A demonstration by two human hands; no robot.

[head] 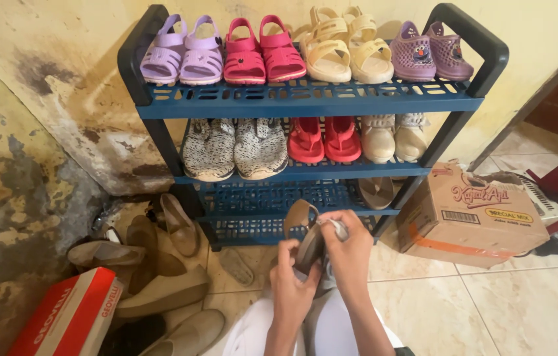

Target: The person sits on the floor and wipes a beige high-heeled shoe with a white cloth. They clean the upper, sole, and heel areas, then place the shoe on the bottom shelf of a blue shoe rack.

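Against the stained yellow wall stands a blue shoe rack (305, 99), its top two shelves lined with sandals and sneakers. Before its lowest shelf, your left hand (290, 285) wraps its fingers around a brown shoe (305, 234), while your right hand (350, 247) pinches a white cloth (336, 227) against it.

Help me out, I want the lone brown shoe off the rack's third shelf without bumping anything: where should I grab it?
Grip the brown shoe by its rounded front end, coming in from the open front of the blue rack. That end sticks out over the shelf edge, while the rest lies back under the shelf above, so a top-down reach is blocked. Both hands now hold another shoe.
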